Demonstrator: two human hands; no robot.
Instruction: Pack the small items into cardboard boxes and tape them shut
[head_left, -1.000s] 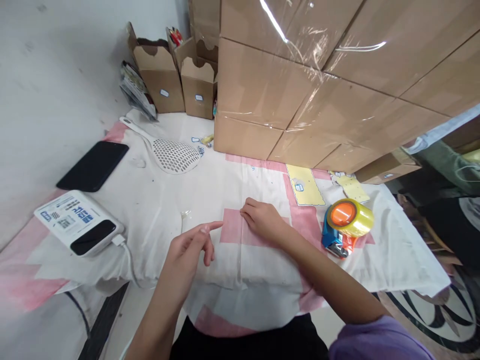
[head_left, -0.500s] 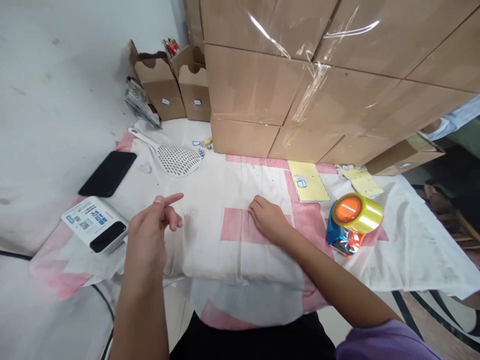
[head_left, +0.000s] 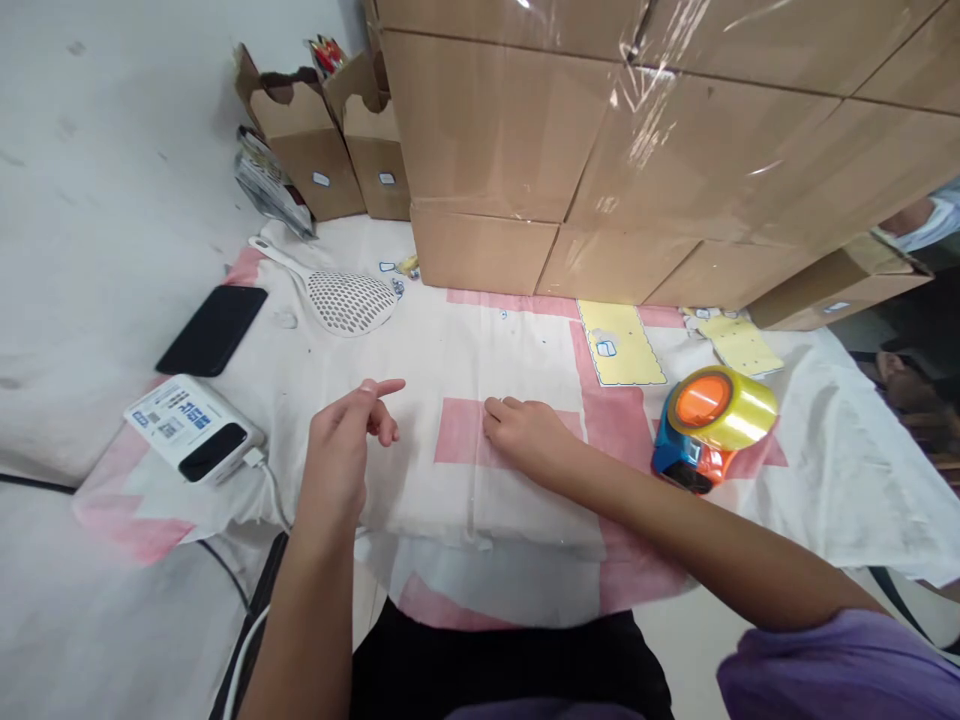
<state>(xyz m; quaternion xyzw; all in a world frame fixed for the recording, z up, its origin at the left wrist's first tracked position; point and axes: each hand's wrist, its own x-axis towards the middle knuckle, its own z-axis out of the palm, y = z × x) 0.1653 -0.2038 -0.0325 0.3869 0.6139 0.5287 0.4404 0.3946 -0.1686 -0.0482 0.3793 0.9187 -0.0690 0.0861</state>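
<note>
My left hand (head_left: 349, 440) hovers above the near left part of the cloth-covered table (head_left: 420, 500). Its index finger points to the right, the other fingers are loosely bent and apart, and nothing is in it. My right hand (head_left: 525, 435) rests on a pink patch of the cloth with fingers curled down and together. Their undersides are hidden, so I cannot tell if anything is under them. A white power bank (head_left: 199, 425) with a plugged-in cable lies left of my left hand. To the right of my right hand is a tape dispenser (head_left: 679, 450) with a yellow tape roll (head_left: 742, 412).
A black phone (head_left: 212, 330) and a white slotted skimmer (head_left: 349, 302) lie at the left. Film-wrapped cardboard boxes (head_left: 517, 140) form a wall at the back. Yellow paper sheets (head_left: 622, 345) lie before them. Open cartons (head_left: 315, 165) stand back left; another person's sleeve (head_left: 934, 220) shows far right.
My left hand has shifted to the right in view, keeping its pose. My right hand stays on the pink patch. The camera view has tilted slightly; the power bank's cable now shows.
</note>
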